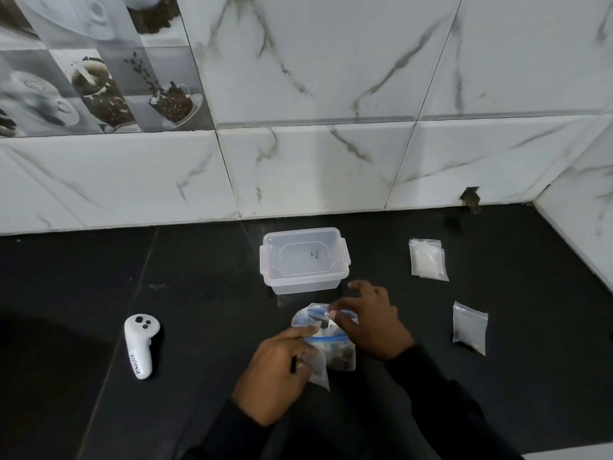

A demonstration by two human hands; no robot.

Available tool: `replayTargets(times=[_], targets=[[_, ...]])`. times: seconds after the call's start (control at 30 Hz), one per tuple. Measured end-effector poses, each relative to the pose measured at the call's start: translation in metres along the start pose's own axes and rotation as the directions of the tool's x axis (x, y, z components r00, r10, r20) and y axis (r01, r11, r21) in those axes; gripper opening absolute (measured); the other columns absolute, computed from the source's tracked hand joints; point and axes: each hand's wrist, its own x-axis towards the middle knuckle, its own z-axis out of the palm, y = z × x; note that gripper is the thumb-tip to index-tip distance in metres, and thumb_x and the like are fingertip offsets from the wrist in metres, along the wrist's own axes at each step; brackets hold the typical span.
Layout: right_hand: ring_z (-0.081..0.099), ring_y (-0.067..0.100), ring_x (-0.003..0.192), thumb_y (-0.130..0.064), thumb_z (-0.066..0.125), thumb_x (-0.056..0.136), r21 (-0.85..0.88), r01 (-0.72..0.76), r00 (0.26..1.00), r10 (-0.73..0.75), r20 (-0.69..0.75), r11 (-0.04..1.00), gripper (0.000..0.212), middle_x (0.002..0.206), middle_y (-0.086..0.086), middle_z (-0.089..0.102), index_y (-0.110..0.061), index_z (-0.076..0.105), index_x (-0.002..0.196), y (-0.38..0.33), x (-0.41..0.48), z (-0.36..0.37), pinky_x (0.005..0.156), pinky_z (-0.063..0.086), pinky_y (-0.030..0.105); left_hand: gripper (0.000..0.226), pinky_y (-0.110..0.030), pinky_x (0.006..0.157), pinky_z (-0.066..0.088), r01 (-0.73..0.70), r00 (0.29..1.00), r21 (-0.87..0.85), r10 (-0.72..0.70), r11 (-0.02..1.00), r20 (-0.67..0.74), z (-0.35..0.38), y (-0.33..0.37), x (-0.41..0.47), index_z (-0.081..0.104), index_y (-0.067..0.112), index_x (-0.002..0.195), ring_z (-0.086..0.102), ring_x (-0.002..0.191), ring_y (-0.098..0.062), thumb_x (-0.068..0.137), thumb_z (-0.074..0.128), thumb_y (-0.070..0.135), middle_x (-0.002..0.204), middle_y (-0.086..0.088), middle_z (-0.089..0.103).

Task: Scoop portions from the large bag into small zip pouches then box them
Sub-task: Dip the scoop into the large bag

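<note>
A large clear bag [335, 351] with a blue zip strip sits on the dark counter between my hands; dark contents show near its bottom. My left hand [275, 373] grips its near rim together with a small clear pouch [318, 373]. My right hand [371, 322] pinches something small and white at the bag's mouth. A clear plastic box [303, 258] with its lid on stands just behind the bag. A filled small pouch [469, 327] lies to the right. A stack of small pouches [428, 258] lies further back on the right.
A white handheld controller [141, 343] lies on the counter at the left. The marble-tiled wall [315, 171] runs along the back and turns in at the right corner. Dark sleeves cover both my forearms.
</note>
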Motion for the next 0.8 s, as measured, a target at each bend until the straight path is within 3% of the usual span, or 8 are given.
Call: replayTargets(times=[0.1,0.23,0.37,0.5,0.63,0.73,0.8], targets=[[0.038,0.024,0.128,-0.048,0.051,0.096,-0.071,-0.005,0.984,0.017,0.176,0.997,0.027,0.137,-0.002,0.044,-0.042,0.066,0.117,0.004,0.022,0.011,0.105,0.038,0.052,0.036,-0.015,0.105,0.040,-0.013,0.988,0.135,-0.008,0.991,0.156,0.014,-0.005,0.021,0.073,0.025,0.107,0.051,0.128,-0.002,0.081,0.056,0.009,0.147,0.022,0.045],[0.055,0.020,0.110,-0.032,0.057,0.093,-0.034,0.110,0.959,-0.097,0.266,0.993,0.024,0.121,0.001,0.052,-0.038,0.071,0.111,0.006,0.026,0.013,0.097,0.046,0.032,0.047,-0.022,0.102,0.039,0.072,0.966,0.272,-0.135,0.960,0.220,0.033,-0.014,0.034,0.054,0.027,0.133,0.053,0.124,-0.013,0.087,0.060,0.019,0.141,0.009,0.052],[0.058,0.021,0.108,-0.029,0.062,0.089,-0.085,0.117,0.938,-0.081,0.337,0.990,0.022,0.116,0.001,0.057,-0.035,0.071,0.108,0.009,0.025,0.018,0.093,0.044,0.029,0.038,-0.023,0.096,0.041,0.051,0.951,0.325,-0.145,0.944,0.273,0.042,-0.018,0.025,0.052,0.022,0.129,0.058,0.117,-0.017,0.092,0.056,0.025,0.130,0.003,0.058],[0.063,0.027,0.106,-0.015,0.059,0.089,-0.241,0.180,0.944,-0.099,0.315,0.954,0.019,0.114,0.007,0.063,-0.019,0.071,0.101,0.010,0.025,0.024,0.087,0.047,0.031,0.041,-0.024,0.094,0.045,-0.047,0.957,0.354,-0.060,0.934,0.285,0.044,-0.021,0.003,0.057,0.019,0.121,0.060,0.112,-0.016,0.088,0.041,0.036,0.122,0.004,0.060],[0.061,0.028,0.104,-0.016,0.055,0.091,-0.280,0.223,0.955,-0.151,0.256,0.934,0.018,0.114,0.008,0.058,-0.014,0.063,0.107,0.013,0.022,0.027,0.088,0.046,0.033,0.033,-0.024,0.087,0.052,-0.133,0.986,0.339,0.091,0.931,0.137,0.045,-0.022,-0.019,0.068,0.020,0.106,0.063,0.101,-0.015,0.085,0.044,0.024,0.110,0.006,0.066],[0.062,0.029,0.099,-0.021,0.055,0.093,-0.231,0.260,0.950,-0.205,0.236,0.937,0.017,0.111,0.006,0.057,-0.016,0.062,0.107,0.014,0.015,0.030,0.081,0.045,0.032,0.027,-0.008,0.082,0.046,-0.101,0.993,0.088,0.096,0.991,0.064,0.038,-0.023,-0.032,0.065,0.029,0.091,0.063,0.093,-0.004,0.078,0.041,0.028,0.120,0.011,0.061],[0.061,0.031,0.096,-0.023,0.053,0.093,-0.198,0.274,0.952,-0.236,0.194,0.941,0.016,0.107,0.008,0.058,-0.016,0.063,0.103,0.015,0.010,0.031,0.079,0.044,0.036,0.019,-0.010,0.075,0.048,-0.110,0.989,-0.047,0.105,0.993,-0.100,0.035,-0.024,-0.041,0.066,0.025,0.078,0.062,0.087,0.001,0.077,0.049,0.016,0.127,0.007,0.055]])
